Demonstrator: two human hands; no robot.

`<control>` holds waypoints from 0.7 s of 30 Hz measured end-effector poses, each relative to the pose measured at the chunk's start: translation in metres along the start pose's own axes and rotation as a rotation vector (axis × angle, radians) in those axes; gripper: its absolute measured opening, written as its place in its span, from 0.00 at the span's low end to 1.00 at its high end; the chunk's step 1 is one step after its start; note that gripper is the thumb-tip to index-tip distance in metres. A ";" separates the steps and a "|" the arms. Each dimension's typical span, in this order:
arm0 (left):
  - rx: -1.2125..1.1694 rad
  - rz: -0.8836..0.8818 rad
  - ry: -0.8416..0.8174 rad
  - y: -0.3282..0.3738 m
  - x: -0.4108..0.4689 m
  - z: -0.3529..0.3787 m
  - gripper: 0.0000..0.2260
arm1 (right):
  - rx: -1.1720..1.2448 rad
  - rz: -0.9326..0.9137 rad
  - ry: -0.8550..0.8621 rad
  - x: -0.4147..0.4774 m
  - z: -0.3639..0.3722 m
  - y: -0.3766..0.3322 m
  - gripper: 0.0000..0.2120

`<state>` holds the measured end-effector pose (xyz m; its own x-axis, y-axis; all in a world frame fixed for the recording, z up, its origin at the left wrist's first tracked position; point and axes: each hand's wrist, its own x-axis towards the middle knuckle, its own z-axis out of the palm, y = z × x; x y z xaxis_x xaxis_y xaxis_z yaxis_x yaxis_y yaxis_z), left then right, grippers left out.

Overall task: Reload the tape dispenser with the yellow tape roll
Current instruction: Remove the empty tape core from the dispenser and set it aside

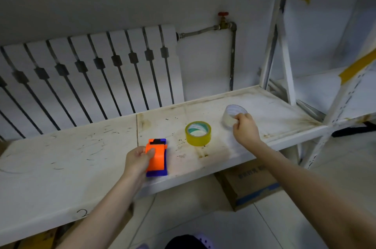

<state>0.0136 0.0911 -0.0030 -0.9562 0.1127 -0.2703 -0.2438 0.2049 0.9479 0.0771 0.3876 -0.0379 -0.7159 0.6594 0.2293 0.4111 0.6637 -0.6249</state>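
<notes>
The left hand (138,160) grips the orange tape dispenser (156,157) on the shelf (61,167); the right hand (245,129) clasps a pale tape roll (231,115), tilted. The yellow tape roll (198,133) lies flat between both hands, touching neither

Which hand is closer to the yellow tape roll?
The right hand, just to the right of the yellow tape roll, gripping a clear roll. The left hand is farther, down-left, holding the dispenser.
</notes>
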 end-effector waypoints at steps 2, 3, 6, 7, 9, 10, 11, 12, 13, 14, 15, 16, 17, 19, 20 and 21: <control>0.001 0.005 0.001 0.000 0.003 0.001 0.12 | -0.064 0.031 -0.016 0.007 0.001 0.013 0.16; 0.002 0.008 0.003 -0.001 0.005 0.000 0.12 | -0.097 0.056 -0.030 0.010 0.000 0.018 0.16; 0.029 0.004 0.002 -0.002 0.011 -0.003 0.08 | -0.178 0.132 -0.074 0.016 -0.002 0.028 0.19; 0.035 -0.002 0.004 -0.003 0.013 -0.004 0.03 | -0.194 0.154 -0.085 0.019 -0.002 0.031 0.20; 0.068 -0.030 0.013 -0.004 0.016 -0.005 0.13 | -0.225 0.183 -0.099 0.023 -0.001 0.036 0.21; 0.080 -0.041 0.007 -0.004 0.017 -0.006 0.17 | -0.236 0.192 -0.105 0.025 0.000 0.038 0.21; 0.099 -0.049 0.009 -0.004 0.018 -0.006 0.19 | -0.243 0.199 -0.106 0.026 0.001 0.041 0.20; 0.101 -0.058 0.003 -0.004 0.019 -0.006 0.20 | -0.250 0.204 -0.108 0.027 0.001 0.043 0.20; 0.098 -0.064 0.002 -0.004 0.021 -0.007 0.20 | -0.256 0.201 -0.109 0.028 0.002 0.045 0.20; 0.095 -0.067 -0.008 -0.004 0.021 -0.007 0.20 | -0.260 0.195 -0.110 0.028 0.002 0.046 0.20; 0.093 -0.068 -0.013 -0.004 0.021 -0.007 0.21 | -0.256 0.189 -0.104 0.027 0.003 0.047 0.21; 0.084 -0.068 -0.020 -0.004 0.022 -0.007 0.21 | -0.243 0.187 -0.091 0.026 0.005 0.046 0.23; 0.075 -0.069 -0.025 -0.004 0.022 -0.007 0.21 | -0.232 0.180 -0.072 0.025 0.007 0.043 0.24; 0.061 -0.071 -0.034 -0.004 0.022 -0.007 0.21 | -0.223 0.122 -0.035 0.022 0.012 0.030 0.25; 0.054 -0.069 -0.034 -0.005 0.023 -0.007 0.21 | -0.203 0.066 -0.028 0.020 0.017 0.021 0.25; 0.053 -0.070 -0.030 -0.005 0.023 -0.006 0.21 | -0.163 -0.003 -0.040 0.018 0.022 0.011 0.23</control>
<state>-0.0079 0.0869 -0.0130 -0.9316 0.1257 -0.3411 -0.2999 0.2647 0.9165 0.0563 0.3994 -0.0568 -0.7374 0.6454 0.1992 0.4931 0.7159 -0.4942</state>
